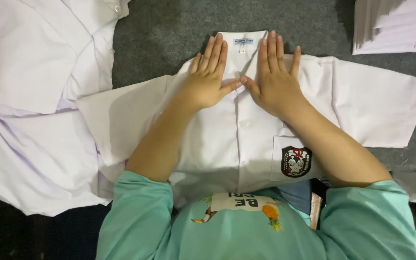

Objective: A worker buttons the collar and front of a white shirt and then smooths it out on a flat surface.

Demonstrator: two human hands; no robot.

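Teal sleeve [140, 216] nearest; both hands flat on white shirt [246, 139]

A shirt [246, 130] lies flat on the floor [169, 33], right in front of the person, with its collar [242, 45] at the far end and its sleeves spread out to the left and right. The left hand [208, 77] and the right hand [273, 79] lie flat on the shirt, side by side, just below the collar, thumbs touching. A pocket [292, 159] sits under the right arm. A heap of shirts [34, 96] lies to the left. A stack of folded cloth [396, 24] lies far right.
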